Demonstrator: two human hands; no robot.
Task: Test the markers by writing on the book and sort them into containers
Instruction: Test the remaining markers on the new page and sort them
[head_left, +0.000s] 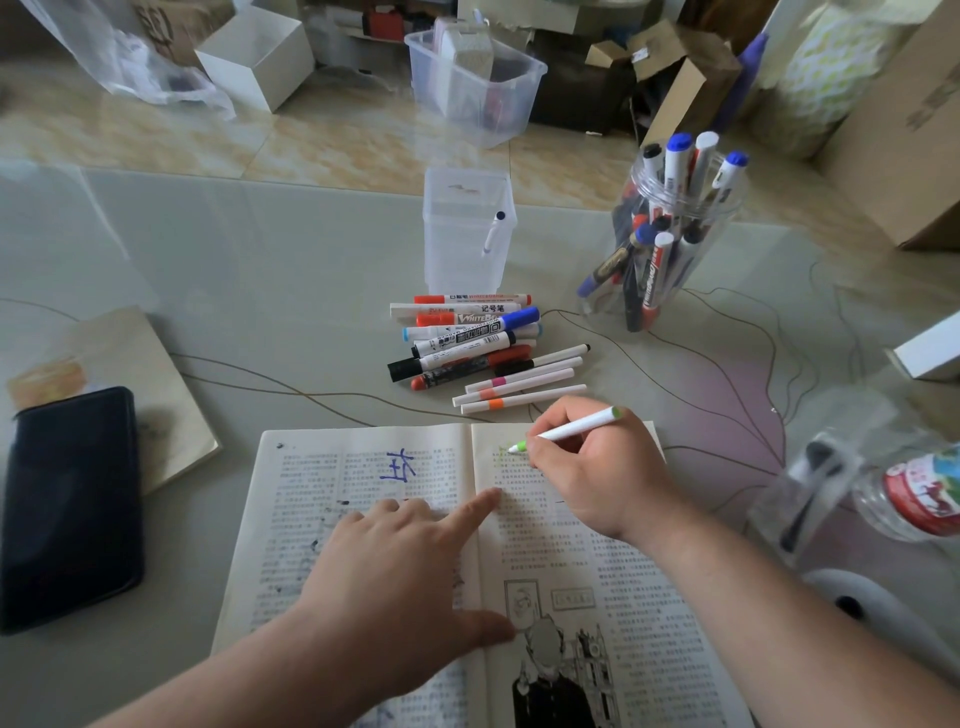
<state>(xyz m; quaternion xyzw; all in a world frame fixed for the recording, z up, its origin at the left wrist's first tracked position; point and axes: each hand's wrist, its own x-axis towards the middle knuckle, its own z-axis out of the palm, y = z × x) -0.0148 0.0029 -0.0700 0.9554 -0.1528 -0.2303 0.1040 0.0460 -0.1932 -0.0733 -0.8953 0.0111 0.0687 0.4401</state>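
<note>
1. A flat black rectangular case (70, 506) is seen at the near left, laid partly over a closed tan paper-covered booklet (156, 395).
2. A clear plastic bottle with a red label (914, 493) is seen, blurred, at the near right.
3. A small white box (930, 348) is cut off by the right edge.
4. On the beige tiled floor (337, 140) beyond, a crumpled clear plastic bag (130, 57) is found far left and a large brown cardboard box (904, 130) far right.
</note>
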